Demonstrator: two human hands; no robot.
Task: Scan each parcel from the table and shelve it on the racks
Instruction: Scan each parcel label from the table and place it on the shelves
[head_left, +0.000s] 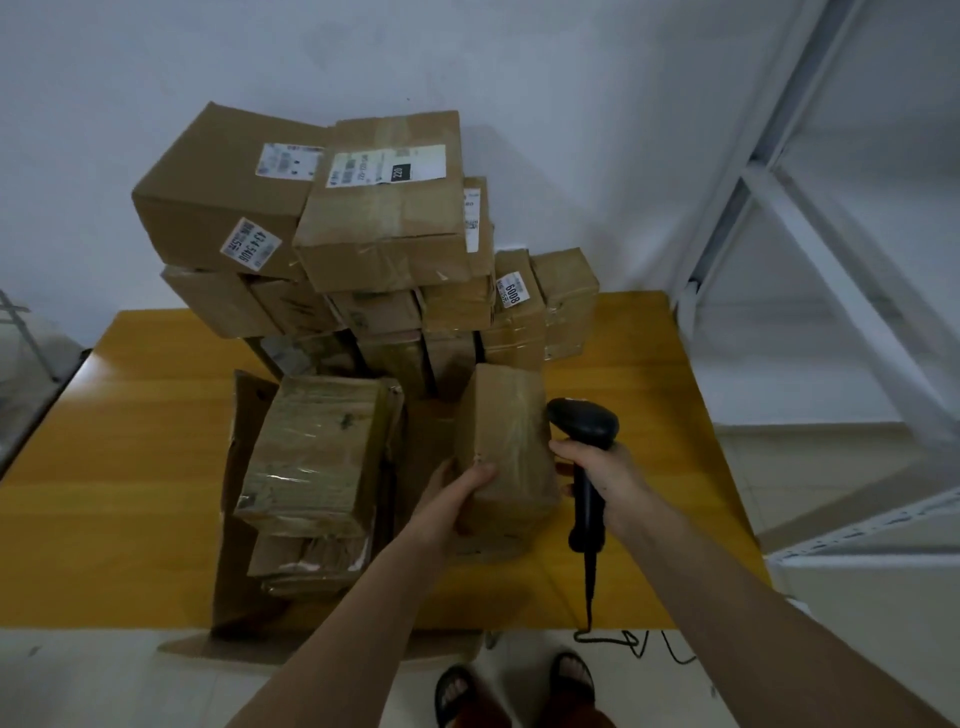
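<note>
Both arms reach in from the bottom edge over the yellow table (135, 441), forearms bare and roughly straight. The left hand (457, 493) is wrapped round the near left edge of a small box (506, 457), thumb on top, fingers curled under where I can't see them. That box sits tipped up, near the table's front middle, just in front of the stack (363, 234). The right hand (597, 478) grips the handle of a black scanner (584, 431), head aimed left and almost touching the box's right side. From here I can't tell if there's a label on the face it's pointing at; the top I see is plain cardboard with clear tape.

Hard-to-see stuff: the stack's lower boxes are mostly buried behind the ones in front, and the labels are blurry, so I only get bits of numbers. The white rack (831, 208) on the right is cut off by the frame, just angled metal posts and a shelf edge. The scanner's cord (589, 587) drops off the table front and curls on the floor.

Materials: everything on the table is brown corrugated card, dented and heavily taped, shiny film over the bundle (317, 447) on the left, which lies on a flattened carton (234, 519). Tabletop is smooth, glossy. Scanner's matte plastic, curved pistol shape. Black sandals (519, 686) at the bottom.
</note>
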